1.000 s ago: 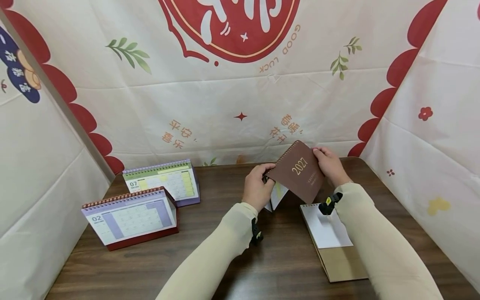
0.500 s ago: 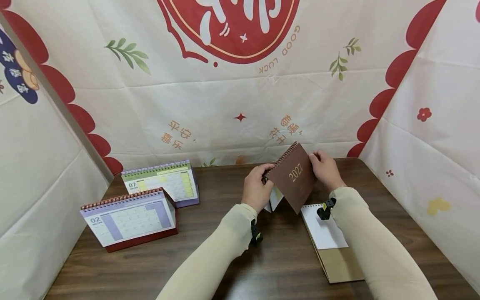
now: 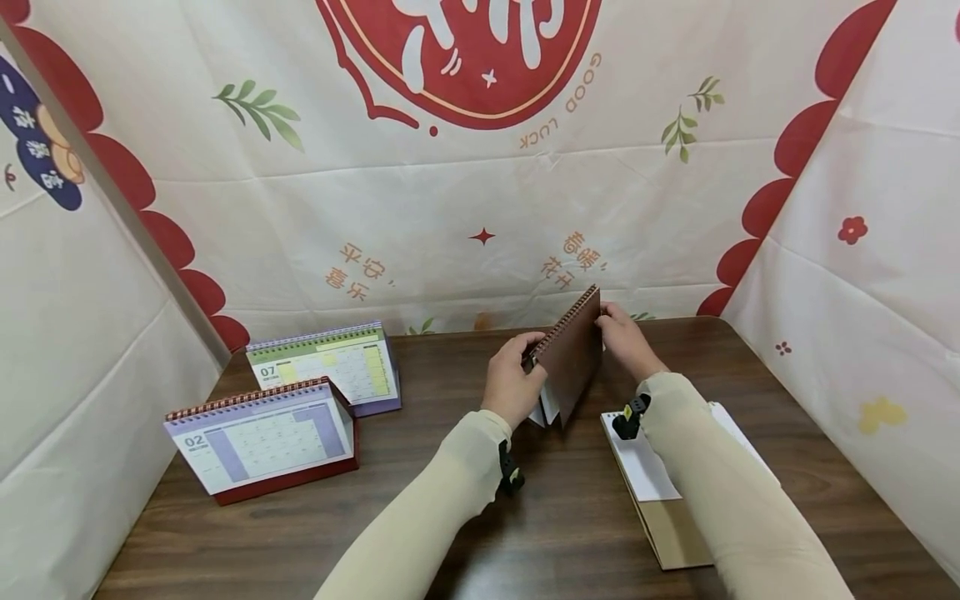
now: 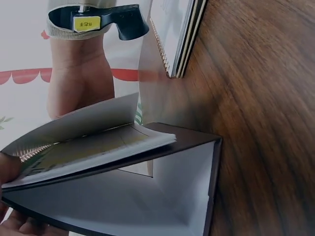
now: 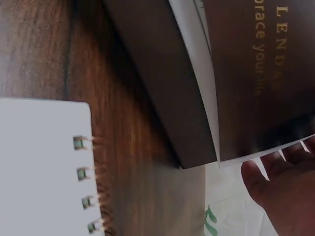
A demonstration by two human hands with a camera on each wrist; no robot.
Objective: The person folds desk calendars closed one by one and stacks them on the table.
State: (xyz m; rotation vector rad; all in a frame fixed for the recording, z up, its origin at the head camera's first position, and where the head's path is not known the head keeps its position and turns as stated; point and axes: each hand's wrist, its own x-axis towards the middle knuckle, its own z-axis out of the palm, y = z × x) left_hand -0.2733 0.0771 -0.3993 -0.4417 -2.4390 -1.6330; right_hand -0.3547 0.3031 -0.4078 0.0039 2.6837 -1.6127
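Note:
A brown spiral-bound desk calendar [image 3: 573, 358] stands tented near the back of the table, its cover almost edge-on in the head view. My left hand [image 3: 513, 377] grips its near end by the spiral, with thumb and fingers on either side. On the far edge of the cover, my right hand [image 3: 628, 340] holds on with thumb and fingertips, as the right wrist view shows along the cover [image 5: 261, 98]. In the left wrist view, white pages lie between the lifted cover and the hollow stand [image 4: 197, 182].
A calendar [image 3: 270, 442] showing 02 on a red stand and another [image 3: 337, 367] showing 07 on a purple stand are at the left. A blank white-paged calendar on a tan stand [image 3: 671, 529] lies under my right forearm. Printed cloth [image 3: 450, 192] walls the back and sides.
My right hand has moved left, swinging the brown cover down toward the pages; the gold 2027 is no longer visible in the head view. My left hand has stayed in place.

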